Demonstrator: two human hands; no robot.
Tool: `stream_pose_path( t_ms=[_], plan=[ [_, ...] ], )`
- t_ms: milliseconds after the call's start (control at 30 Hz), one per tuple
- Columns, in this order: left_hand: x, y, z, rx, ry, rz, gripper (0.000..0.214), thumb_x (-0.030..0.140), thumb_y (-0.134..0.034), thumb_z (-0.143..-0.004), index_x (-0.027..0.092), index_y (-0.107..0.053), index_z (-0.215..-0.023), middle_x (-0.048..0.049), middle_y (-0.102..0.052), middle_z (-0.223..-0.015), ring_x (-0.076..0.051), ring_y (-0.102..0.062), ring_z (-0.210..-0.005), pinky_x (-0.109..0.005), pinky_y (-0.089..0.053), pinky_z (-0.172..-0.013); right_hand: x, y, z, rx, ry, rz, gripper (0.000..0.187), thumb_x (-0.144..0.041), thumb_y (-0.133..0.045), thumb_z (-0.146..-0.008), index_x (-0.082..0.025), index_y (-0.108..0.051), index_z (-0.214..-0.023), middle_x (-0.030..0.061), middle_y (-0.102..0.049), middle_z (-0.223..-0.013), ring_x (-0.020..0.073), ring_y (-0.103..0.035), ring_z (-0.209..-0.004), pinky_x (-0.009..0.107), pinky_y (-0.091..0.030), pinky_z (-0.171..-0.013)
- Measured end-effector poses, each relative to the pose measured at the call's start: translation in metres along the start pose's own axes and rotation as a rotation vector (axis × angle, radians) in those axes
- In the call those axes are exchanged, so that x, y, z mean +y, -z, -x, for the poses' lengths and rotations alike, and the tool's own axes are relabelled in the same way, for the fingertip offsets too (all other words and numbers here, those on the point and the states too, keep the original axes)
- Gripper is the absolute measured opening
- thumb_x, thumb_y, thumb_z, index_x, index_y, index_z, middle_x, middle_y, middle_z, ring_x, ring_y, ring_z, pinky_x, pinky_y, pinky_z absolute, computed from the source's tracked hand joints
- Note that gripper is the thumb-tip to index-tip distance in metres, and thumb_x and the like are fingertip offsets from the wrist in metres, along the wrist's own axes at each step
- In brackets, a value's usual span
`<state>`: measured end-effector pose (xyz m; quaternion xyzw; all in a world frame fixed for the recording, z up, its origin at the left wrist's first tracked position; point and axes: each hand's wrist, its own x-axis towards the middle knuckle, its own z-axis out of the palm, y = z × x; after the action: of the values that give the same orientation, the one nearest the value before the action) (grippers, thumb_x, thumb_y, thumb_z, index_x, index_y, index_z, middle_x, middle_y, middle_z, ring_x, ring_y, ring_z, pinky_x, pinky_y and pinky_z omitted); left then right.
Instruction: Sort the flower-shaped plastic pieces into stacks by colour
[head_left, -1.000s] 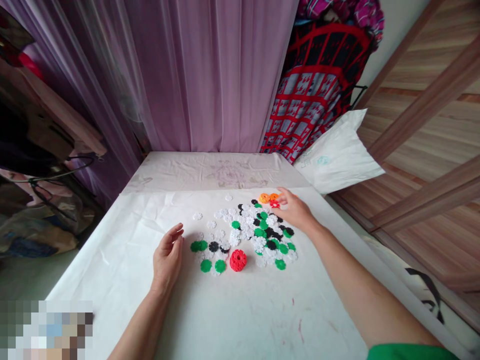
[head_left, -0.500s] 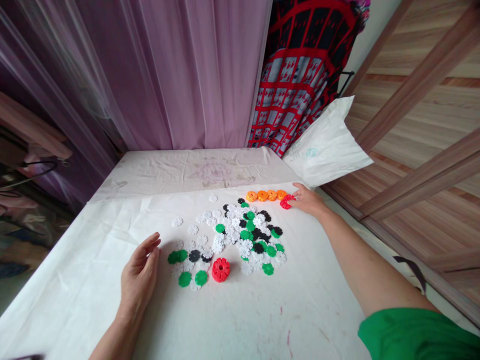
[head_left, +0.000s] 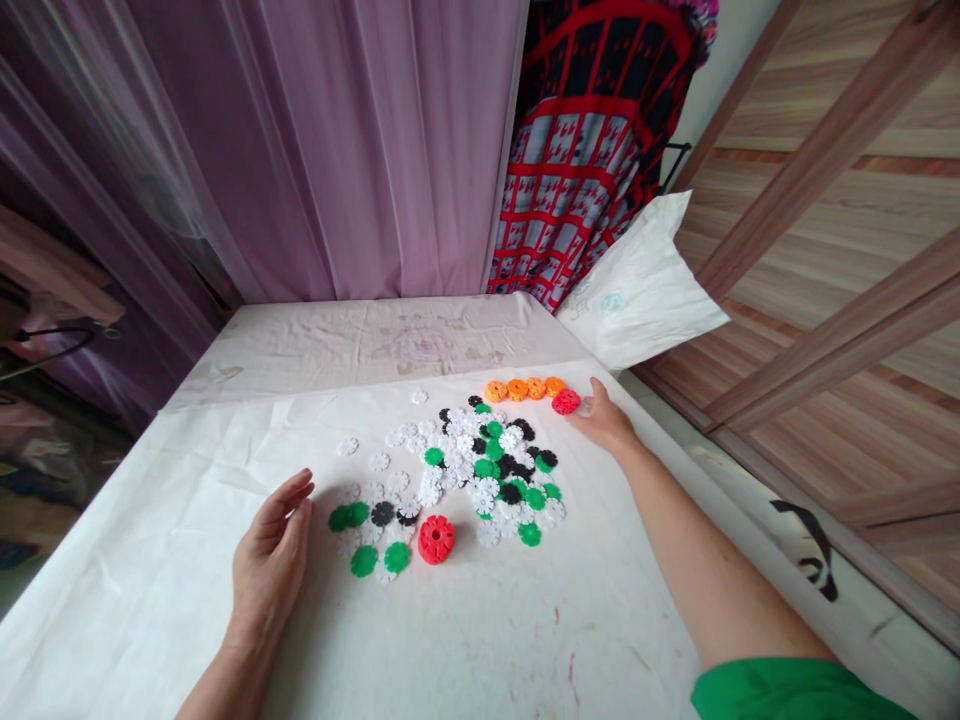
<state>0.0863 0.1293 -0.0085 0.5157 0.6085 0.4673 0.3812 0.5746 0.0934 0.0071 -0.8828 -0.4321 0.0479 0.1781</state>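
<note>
My right hand is at the far right of the table, thumb raised and fingers apart. Just left of it sits a small red stack of notched plastic discs; whether a fingertip touches it I cannot tell. Four-in-a-row is not counted here: several orange disc stacks form a line beside that red one. My left hand rests on its side at the left, fingers loosely extended and holding nothing. Nearest to it are loose green discs, with white and black ones among them. Another red disc stack stands near the middle.
A larger heap of white, green and black discs spreads over the white-covered table. Single white discs lie apart at the left. A white sheet sticks out past the far right corner, near wooden doors. Purple curtains hang behind.
My right hand has loosened from the red disc stack and drawn slightly back, leaving it by the orange row. My left hand keeps its pose. The whole view has shifted a little.
</note>
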Motion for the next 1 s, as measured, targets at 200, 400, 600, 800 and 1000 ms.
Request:
stream_pose_path(
  t_ms=[200,400,600,800,1000],
  plan=[
    [0.002,0.0,0.0,0.002,0.001,0.002,0.048,0.05,-0.061,-0.077,0.023,-0.067,-0.117,-0.0084,-0.07,-0.122,-0.026,-0.065,-0.113,-0.045,-0.048,-0.105,-0.014,-0.019,0.029,0.08,-0.086,0.009,0.092,-0.024,-0.055,-0.082,-0.013,-0.005,-0.158,0.0144,-0.063,-0.133,0.0292,-0.064,-0.113,0.038,-0.049,-0.095],
    [0.004,-0.001,0.002,0.0,0.009,0.007,0.049,0.051,-0.061,-0.077,0.024,-0.067,-0.117,-0.0084,-0.07,-0.121,-0.026,-0.065,-0.113,-0.047,-0.047,-0.105,-0.024,-0.014,0.029,0.077,-0.072,0.084,0.089,-0.026,-0.052,-0.084,-0.01,-0.005,-0.158,0.0155,-0.068,-0.12,0.0297,-0.065,-0.109,0.038,-0.049,-0.093],
    [0.002,0.0,0.001,-0.003,0.01,0.017,0.048,0.051,-0.061,-0.077,0.024,-0.067,-0.117,-0.0083,-0.069,-0.124,-0.026,-0.065,-0.114,-0.046,-0.047,-0.106,-0.025,-0.013,0.031,0.055,-0.092,0.093,0.088,-0.027,-0.053,-0.085,-0.011,-0.006,-0.158,0.0139,-0.069,-0.118,0.0281,-0.064,-0.109,0.036,-0.049,-0.092],
    [-0.001,-0.001,-0.001,-0.005,-0.007,0.01,0.049,0.05,-0.061,-0.078,0.023,-0.067,-0.118,-0.0088,-0.07,-0.121,-0.026,-0.065,-0.114,-0.046,-0.047,-0.106,-0.022,-0.01,0.031,0.07,-0.089,0.012,0.088,-0.025,-0.055,-0.083,-0.012,-0.011,-0.158,0.0142,-0.068,-0.123,0.0285,-0.065,-0.108,0.039,-0.048,-0.095],
    [-0.003,-0.003,-0.001,-0.015,-0.033,0.032,0.049,0.05,-0.06,-0.078,0.02,-0.066,-0.118,-0.0109,-0.068,-0.123,-0.025,-0.065,-0.113,-0.044,-0.049,-0.102,-0.052,0.008,0.078,0.245,0.146,-0.27,0.063,-0.026,-0.052,-0.082,-0.02,-0.041,-0.144,0.0097,-0.066,-0.13,0.027,-0.06,-0.117,0.045,-0.047,-0.101]
  ],
)
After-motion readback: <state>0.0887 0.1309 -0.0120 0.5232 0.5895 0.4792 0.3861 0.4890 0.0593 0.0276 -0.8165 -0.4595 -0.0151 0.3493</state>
